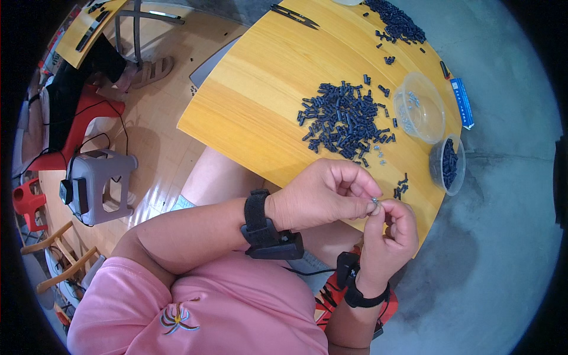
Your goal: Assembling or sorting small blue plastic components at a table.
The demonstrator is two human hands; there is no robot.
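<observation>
Above the table's near edge, my left hand and my right hand meet fingertip to fingertip. Thumb and fingers of both are pinched on a small silvery metal piece; its exact kind is too small to tell. Just beyond lies a large pile of small black cylindrical parts. A few tiny silvery pieces are scattered at the pile's near right edge. Several more black parts lie beside my fingers, toward the right.
On the yellow wooden table, a clear round tub holds small silvery pieces. A smaller tub holds black parts. Farther off are another black pile, black thread snips and a blue-and-white packet. A grey stool stands left.
</observation>
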